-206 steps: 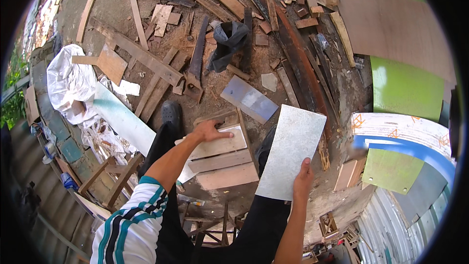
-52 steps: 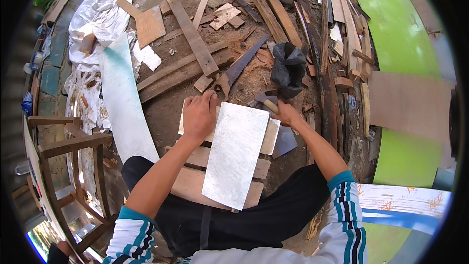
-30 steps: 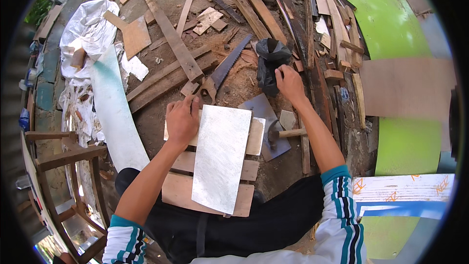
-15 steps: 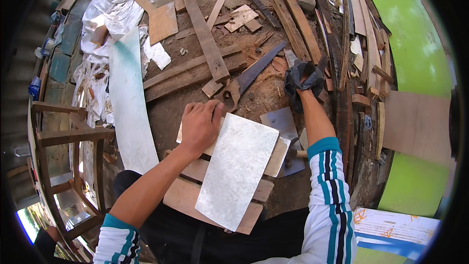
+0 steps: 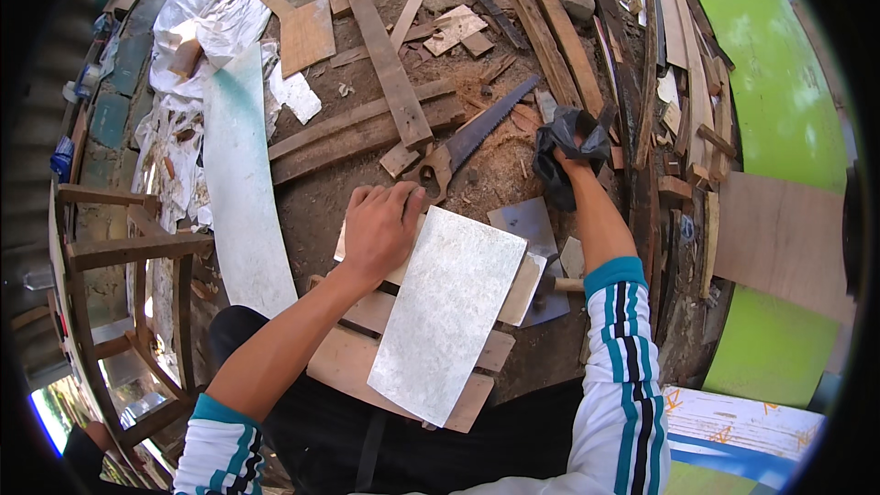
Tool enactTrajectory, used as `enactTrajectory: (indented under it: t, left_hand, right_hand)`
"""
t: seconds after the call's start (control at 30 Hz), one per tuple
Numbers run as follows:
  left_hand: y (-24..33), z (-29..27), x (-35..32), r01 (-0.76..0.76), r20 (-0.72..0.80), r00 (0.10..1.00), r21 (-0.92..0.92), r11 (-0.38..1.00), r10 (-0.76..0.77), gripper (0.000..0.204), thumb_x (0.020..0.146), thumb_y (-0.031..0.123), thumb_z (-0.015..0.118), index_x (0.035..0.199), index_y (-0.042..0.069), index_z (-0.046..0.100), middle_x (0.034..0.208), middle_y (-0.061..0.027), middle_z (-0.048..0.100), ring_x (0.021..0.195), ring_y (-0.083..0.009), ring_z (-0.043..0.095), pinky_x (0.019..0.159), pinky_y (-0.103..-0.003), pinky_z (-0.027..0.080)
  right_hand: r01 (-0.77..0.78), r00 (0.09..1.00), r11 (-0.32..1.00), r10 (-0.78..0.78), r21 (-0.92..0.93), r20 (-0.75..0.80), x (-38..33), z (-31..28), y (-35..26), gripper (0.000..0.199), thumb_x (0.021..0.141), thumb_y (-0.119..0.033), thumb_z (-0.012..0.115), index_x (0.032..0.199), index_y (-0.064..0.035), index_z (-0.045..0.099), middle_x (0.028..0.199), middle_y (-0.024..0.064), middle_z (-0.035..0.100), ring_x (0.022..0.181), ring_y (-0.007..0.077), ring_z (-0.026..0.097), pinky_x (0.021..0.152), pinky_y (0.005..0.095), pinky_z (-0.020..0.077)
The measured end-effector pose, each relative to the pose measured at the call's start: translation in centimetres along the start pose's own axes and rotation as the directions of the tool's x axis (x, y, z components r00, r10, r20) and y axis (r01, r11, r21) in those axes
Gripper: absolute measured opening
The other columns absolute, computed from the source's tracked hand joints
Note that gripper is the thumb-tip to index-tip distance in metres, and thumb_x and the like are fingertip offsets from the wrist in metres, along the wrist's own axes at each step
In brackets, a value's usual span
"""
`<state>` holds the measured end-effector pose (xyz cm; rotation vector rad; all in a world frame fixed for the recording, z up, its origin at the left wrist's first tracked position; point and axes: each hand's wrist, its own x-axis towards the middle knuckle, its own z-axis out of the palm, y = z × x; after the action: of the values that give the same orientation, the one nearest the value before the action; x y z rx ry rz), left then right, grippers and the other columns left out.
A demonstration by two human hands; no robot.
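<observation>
My left hand (image 5: 379, 229) lies over the far left part of a slatted wooden stand (image 5: 346, 355), its fingers curled over the far board's edge. Beside it, a pale grey, mottled flat sheet (image 5: 448, 316) rests across the slats. My right hand (image 5: 576, 161) reaches into a crumpled black plastic bag (image 5: 555, 179), which hides its fingers. Between the hands and farther off, a handsaw (image 5: 481, 136) with a wooden handle lies on the ground. Right of the stand are thin grey metal pieces (image 5: 529, 225) and a wooden handle (image 5: 568, 284), whose tool head I cannot make out.
Wooden planks (image 5: 380, 55) and offcuts litter the dirt ground. A long whitish sheet (image 5: 240, 192) and a white plastic sack (image 5: 215, 9) lie to the left, near a wooden frame (image 5: 137, 252). Green panels (image 5: 779, 82) and a plywood piece (image 5: 779, 238) line the right side.
My right hand stays in the black bag, with the bag's folds slightly shifted. The left hand and the pale sheet keep their places; the view has tilted a little.
</observation>
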<state>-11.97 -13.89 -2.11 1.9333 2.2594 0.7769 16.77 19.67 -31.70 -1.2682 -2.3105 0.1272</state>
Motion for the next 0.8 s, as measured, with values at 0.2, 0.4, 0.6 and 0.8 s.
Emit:
enactTrajectory:
  t: [0.2,0.4,0.6,0.8]
  left_hand:
    - [-0.4,-0.4,-0.3,0.016,0.004,1.000,0.022,1.000,-0.016,0.019,0.100,0.023,0.060,0.099,0.006,0.067,0.078,-0.0105,0.069,0.076,-0.0263,0.065,0.083,-0.039,0.045]
    - [1.1,0.6,0.8,-0.044,-0.021,0.999,-0.057,0.997,0.043,0.018,0.100,0.023,0.060,0.099,0.006,0.067,0.078,-0.0113,0.069,0.077,-0.0271,0.066,0.083,-0.040,0.045]
    - [-0.1,-0.3,-0.1,0.013,0.012,1.000,0.003,1.000,-0.013,0.020,0.100,0.024,0.059,0.099,0.005,0.067,0.077,-0.0121,0.068,0.078,-0.0272,0.066,0.083,-0.041,0.045]
    - [-0.1,-0.8,-0.1,0.018,0.011,1.000,0.022,1.000,-0.018,0.022,0.100,0.024,0.059,0.099,0.005,0.068,0.077,-0.0129,0.068,0.077,-0.0278,0.066,0.083,-0.041,0.045]
  right_hand:
    - [-0.033,0.998,0.999,0.031,0.039,0.058,1.3,-0.2,-0.6,0.030,0.088,-0.033,0.060,0.104,-0.0097,0.069,0.110,0.0160,0.069,0.111,0.0411,0.062,0.098,0.0496,0.0475]
    - [-0.267,0.908,0.964,0.252,0.000,0.334,1.4,-3.9,6.3,0.023,0.095,-0.020,0.058,0.112,-0.0057,0.063,0.096,0.0127,0.071,0.085,0.0294,0.071,0.073,0.0429,0.0590]
    - [-0.728,0.613,0.633,0.430,0.262,0.663,2.7,-10.0,-3.6,0.026,0.099,-0.024,0.056,0.115,-0.0049,0.061,0.094,0.0091,0.070,0.073,0.0211,0.072,0.055,0.0323,0.0601]
    - [-0.771,0.527,0.621,0.501,0.138,0.686,4.2,-14.7,-8.4,0.029,0.098,-0.028,0.058,0.118,-0.0070,0.060,0.091,0.0068,0.071,0.073,0.0179,0.072,0.054,0.0312,0.0602]
